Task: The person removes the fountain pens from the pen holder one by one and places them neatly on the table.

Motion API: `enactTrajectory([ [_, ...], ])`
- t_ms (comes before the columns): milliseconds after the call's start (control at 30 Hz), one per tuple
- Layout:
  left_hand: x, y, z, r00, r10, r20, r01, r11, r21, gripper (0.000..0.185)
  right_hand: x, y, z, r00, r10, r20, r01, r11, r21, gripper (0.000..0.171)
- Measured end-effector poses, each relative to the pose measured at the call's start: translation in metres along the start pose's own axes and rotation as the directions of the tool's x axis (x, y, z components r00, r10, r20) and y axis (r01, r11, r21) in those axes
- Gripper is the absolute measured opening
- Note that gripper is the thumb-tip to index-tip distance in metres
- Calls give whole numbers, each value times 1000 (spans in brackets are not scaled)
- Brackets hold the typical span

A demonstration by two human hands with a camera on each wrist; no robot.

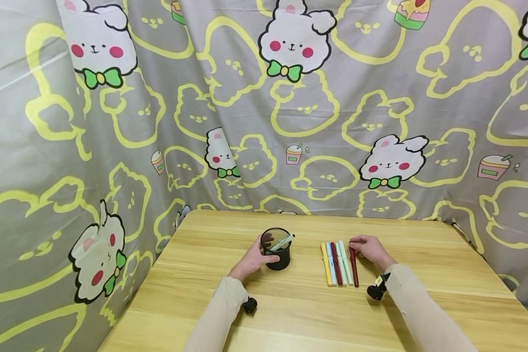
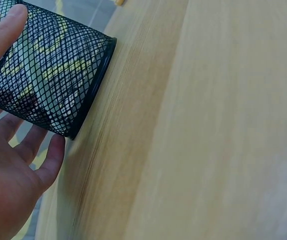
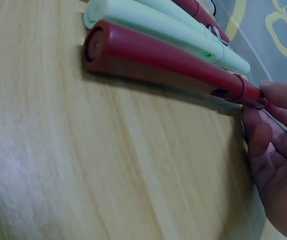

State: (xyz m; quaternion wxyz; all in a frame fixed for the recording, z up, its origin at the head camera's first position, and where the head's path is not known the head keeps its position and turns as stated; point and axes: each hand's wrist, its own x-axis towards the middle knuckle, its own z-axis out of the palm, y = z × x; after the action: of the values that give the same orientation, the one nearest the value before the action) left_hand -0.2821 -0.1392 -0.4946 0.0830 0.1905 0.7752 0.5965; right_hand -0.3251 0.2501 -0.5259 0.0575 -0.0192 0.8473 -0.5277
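A black mesh pen cup (image 1: 279, 262) stands upright on the table, with a pale green pen (image 1: 283, 242) leaning inside it. My left hand (image 1: 253, 258) grips the cup from its left side. Thumb and fingers lie on opposite sides of the mesh (image 2: 58, 70) in the left wrist view. To the right, my right hand (image 1: 371, 249) pinches the far end of a dark red pen (image 1: 355, 271). That pen (image 3: 163, 65) lies on or just above the wood, beside a pale green one (image 3: 148, 25) in the right wrist view.
Left of the held pen lies a row: a yellow pen (image 1: 326, 269), a light blue pen (image 1: 332, 271), another dark red pen (image 1: 336, 269) and pale green pens (image 1: 345, 269). A patterned curtain (image 1: 308, 181) hangs behind the wooden table (image 1: 299, 318).
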Motion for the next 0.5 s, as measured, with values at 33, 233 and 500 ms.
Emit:
enactTrajectory([
  [33,0,1,0,1000,0,-1,0,1000,0,74,0,0,0,1000,-2,1,2,1000,2,39],
  [233,-1,3,1,1000,6,-5,-5,1000,5,74,0,1,0,1000,-14,0,14,1000,11,39],
  [500,-2,5,0,1000,2,2,-2,1000,13,72,-1,2,-1,1000,-9,-8,9,1000,14,34],
])
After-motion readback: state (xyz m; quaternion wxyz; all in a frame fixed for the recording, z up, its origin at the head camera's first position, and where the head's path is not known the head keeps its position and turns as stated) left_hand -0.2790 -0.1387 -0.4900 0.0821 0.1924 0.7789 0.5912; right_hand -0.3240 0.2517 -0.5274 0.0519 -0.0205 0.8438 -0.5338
